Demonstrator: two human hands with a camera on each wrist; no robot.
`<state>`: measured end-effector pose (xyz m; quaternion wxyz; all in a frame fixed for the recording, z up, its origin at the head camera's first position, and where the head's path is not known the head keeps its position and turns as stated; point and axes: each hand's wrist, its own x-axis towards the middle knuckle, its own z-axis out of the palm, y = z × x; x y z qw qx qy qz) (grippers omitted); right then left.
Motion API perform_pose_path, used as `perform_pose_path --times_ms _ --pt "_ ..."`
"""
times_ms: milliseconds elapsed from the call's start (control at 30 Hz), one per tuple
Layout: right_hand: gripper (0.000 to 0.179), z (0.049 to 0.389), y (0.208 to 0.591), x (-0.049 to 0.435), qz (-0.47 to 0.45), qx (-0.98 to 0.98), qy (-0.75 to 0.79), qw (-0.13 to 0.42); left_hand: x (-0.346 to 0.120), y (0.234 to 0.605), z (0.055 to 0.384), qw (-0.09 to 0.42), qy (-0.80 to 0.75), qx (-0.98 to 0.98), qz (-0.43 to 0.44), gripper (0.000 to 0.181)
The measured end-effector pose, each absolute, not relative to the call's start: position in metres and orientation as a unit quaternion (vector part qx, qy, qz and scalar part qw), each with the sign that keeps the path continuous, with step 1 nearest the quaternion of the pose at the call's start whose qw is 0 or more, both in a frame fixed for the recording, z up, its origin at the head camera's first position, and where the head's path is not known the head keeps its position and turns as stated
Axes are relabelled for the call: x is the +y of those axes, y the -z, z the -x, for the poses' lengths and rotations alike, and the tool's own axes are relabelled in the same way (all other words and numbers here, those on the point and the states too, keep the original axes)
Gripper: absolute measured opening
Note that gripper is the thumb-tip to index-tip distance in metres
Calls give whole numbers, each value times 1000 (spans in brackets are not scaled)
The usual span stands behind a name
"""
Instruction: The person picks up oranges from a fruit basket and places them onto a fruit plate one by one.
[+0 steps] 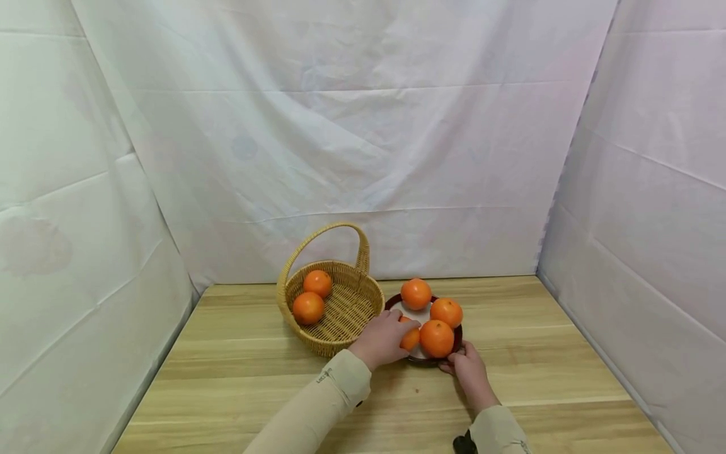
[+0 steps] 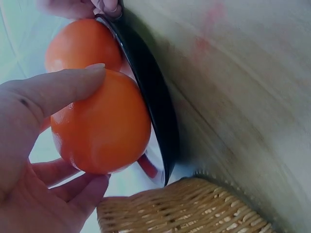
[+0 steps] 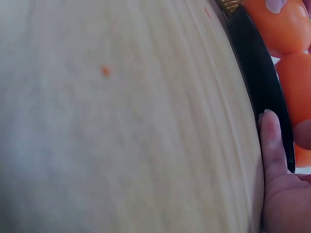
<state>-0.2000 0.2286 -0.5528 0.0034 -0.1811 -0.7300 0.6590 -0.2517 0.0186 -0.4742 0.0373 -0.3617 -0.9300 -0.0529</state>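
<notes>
My left hand (image 1: 381, 340) grips a smooth orange (image 2: 104, 128) at the left side of a round dark-rimmed plate (image 1: 459, 338) with a pale inside. In the left wrist view, the thumb lies across the fruit and the other fingers curl round its far side. Three more oranges sit on the plate, one (image 1: 437, 338) right beside the held one. At the plate's near right edge, my right hand (image 1: 469, 375) holds the rim. The right wrist view has one finger along the dark outer wall (image 3: 257, 68) and another fingertip over the rim by an orange.
A woven basket (image 1: 329, 347) with a tall arched handle stands just left of the plate, two oranges (image 1: 309, 308) lying in its left side. Both rest on a wood-grain table (image 1: 238, 378). White cloth (image 1: 340, 145) hangs behind and at both sides.
</notes>
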Motion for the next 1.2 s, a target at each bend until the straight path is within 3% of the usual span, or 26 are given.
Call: perform_pose_path --times_ms 133,367,833,1200 --pt "62 200 555 230 183 -731 -657 1 24 479 251 13 73 -931 359 58" --pt "62 200 555 227 185 -735 -652 5 29 487 249 20 77 -927 366 58" --pt "47 200 558 231 183 -753 -632 14 41 490 246 0 93 -925 368 63" --pt "50 198 558 230 179 -753 -632 18 51 495 243 29 107 -903 414 60"
